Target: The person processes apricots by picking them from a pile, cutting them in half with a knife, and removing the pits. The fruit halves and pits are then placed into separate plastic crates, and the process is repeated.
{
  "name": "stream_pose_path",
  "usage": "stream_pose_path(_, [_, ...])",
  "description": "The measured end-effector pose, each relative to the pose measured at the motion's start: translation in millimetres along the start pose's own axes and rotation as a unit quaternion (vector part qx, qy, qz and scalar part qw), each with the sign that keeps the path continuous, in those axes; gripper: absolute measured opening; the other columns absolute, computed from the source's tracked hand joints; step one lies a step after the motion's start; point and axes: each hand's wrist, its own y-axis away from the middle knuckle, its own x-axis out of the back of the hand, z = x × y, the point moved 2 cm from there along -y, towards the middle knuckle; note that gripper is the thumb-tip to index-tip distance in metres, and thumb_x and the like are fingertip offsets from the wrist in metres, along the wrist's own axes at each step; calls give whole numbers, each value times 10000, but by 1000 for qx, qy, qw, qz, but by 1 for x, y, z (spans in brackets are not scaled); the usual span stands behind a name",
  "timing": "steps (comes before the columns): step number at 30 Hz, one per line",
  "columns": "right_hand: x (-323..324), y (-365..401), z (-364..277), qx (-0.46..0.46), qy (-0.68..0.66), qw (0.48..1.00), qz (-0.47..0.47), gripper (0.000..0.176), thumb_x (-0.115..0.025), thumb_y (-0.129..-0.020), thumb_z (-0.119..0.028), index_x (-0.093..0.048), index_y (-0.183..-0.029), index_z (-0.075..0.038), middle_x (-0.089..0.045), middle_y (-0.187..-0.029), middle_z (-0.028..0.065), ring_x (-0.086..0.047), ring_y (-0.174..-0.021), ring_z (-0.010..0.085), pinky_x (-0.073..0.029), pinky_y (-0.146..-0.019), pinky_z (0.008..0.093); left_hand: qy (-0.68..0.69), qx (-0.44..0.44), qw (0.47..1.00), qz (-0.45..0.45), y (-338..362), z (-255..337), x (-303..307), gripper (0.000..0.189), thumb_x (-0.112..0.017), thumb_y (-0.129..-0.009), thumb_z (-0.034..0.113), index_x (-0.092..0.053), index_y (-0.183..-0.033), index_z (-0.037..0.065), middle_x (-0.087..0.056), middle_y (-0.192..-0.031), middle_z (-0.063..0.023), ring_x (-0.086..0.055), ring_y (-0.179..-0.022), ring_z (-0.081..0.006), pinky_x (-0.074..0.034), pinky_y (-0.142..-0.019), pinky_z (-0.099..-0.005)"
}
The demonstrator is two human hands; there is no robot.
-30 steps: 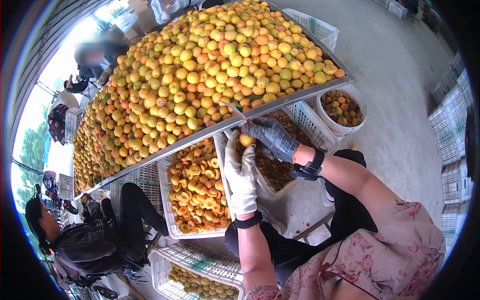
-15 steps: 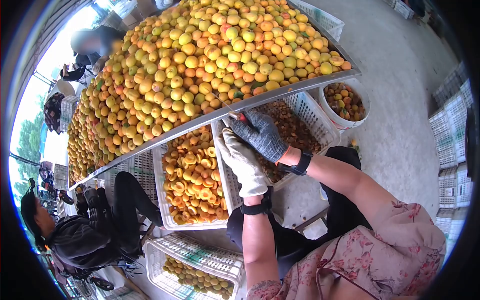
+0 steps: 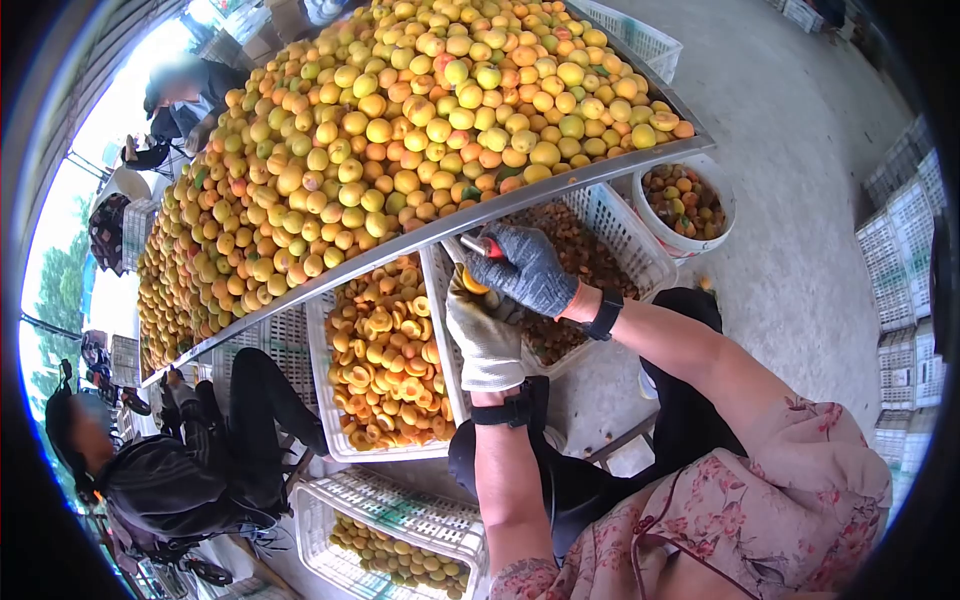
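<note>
My left hand (image 3: 484,335), in a white glove, is closed around a yellow-orange apricot (image 3: 473,281) beside the table edge. Just to its right, my right hand (image 3: 527,270), in a grey glove with an orange cuff, grips a small tool with a red handle (image 3: 492,248); its tip is hard to make out. Both hands are over the inner sides of two white crates. The left crate (image 3: 388,455) holds halved, pitted apricots (image 3: 385,375). Brown pits (image 3: 590,262) lie in the right crate (image 3: 655,262), partly hidden by my hands.
A metal-edged table (image 3: 600,168) bears a large heap of whole apricots (image 3: 400,130). A white bucket (image 3: 690,246) of darker fruit stands right. Below is a crate (image 3: 325,545) of fruit. A person in black (image 3: 170,485) sits left; another person (image 3: 190,95) is farther back. Crates are stacked right.
My left hand has closed around an apricot; its fingers were extended before. The tool in my right hand has swung toward the left hand, off the heap. The view has shifted slightly.
</note>
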Motion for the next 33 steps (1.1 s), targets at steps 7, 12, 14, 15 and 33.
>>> stream_pose_path(7, [-8,2,14,-343,-464,816,43,153,-656,-876,-132,-656,-998,-40,-656,-888,0,-598,-782,81,-499,-697,242,66,-18,994,-80,5,6,-16,289,-369,-947,356,-497,-811,135,-419,-599,39,-349,-438,-78,-265,-398,-217])
stream_pose_path(12, [-20,2,13,-376,-526,758,83,123,-581,-924,-158,-641,-979,-64,-655,-865,9,-609,-729,88,-503,-618,225,75,-65,992,-79,12,19,-26,336,-347,-978,364,-518,-853,103,-421,-568,39,-320,-407,-77,-240,-378,-222])
stream_pose_path(14, [-24,-3,18,-404,-533,742,53,145,-540,-935,-185,-632,-947,-73,-644,-751,18,-589,-583,101,-447,-455,218,44,-92,993,-61,12,25,-21,357,-334,-988,363,-541,-898,87,-437,-563,35,-319,-405,-76,-240,-378,-222])
stream_pose_path(15, [-19,-6,12,-423,-549,721,17,147,-551,-928,-202,-628,-940,-78,-616,-691,15,-560,-522,107,-414,-421,213,43,-90,993,-56,11,27,-15,359,-339,-988,367,-544,-906,84,-439,-563,31,-320,-404,-77,-240,-379,-220])
stream_pose_path(33, [-78,-65,-68,-323,-591,738,-46,198,-558,-936,-255,-544,-836,-84,-472,-563,-11,-424,-403,83,-361,-338,238,111,-117,985,65,41,69,42,464,-361,-962,551,-548,-943,127,-454,-566,-1,-367,-438,-111,-283,-393,-222])
